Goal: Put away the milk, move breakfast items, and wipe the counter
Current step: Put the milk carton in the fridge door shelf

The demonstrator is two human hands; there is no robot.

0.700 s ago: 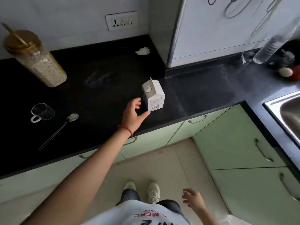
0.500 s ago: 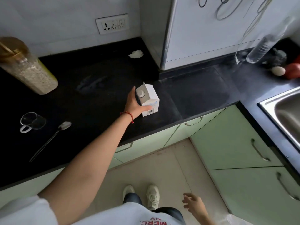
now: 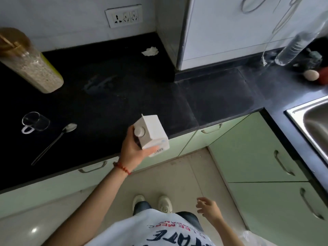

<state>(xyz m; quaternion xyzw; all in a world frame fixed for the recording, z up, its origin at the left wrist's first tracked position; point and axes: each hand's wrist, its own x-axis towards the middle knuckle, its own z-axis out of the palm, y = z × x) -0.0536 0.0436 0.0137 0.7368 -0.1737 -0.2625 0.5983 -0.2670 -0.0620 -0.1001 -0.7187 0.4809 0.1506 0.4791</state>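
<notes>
The left hand (image 3: 132,152) is gripping the milk carton (image 3: 152,133) from its left side, thumb lying along the lower front face near the barcode, while the other fingers are wrapping round the far side and are hidden by the carton, so how they are lying cannot be told. The carton is being held in the air, tilted, over the front edge of the black counter (image 3: 110,103), with its round cap facing the camera. A red bracelet (image 3: 122,167) is sitting on that wrist.

The right hand (image 3: 208,208) is hanging low over the floor, below and to the right of the carton, fingers loosely curled and slightly apart, holding nothing.

Left of the carton, a long spoon (image 3: 55,142) is lying on the counter, and just beyond it a clear glass cup (image 3: 35,123) is lying on its side, hard to make out against the dark top. Farther left and back, a jar of grain (image 3: 33,66) with a gold lid is being cut off by the picture's edge. Behind the carton, a pale smear (image 3: 99,84) is showing on the counter, and a crumpled white scrap (image 3: 150,51) is resting near the wall. Far right of the carton, a steel sink (image 3: 308,119) is only partly in view, and a clear bottle (image 3: 294,48), an egg (image 3: 186,74) and a red thing beside it are blurring into the corner.
</notes>
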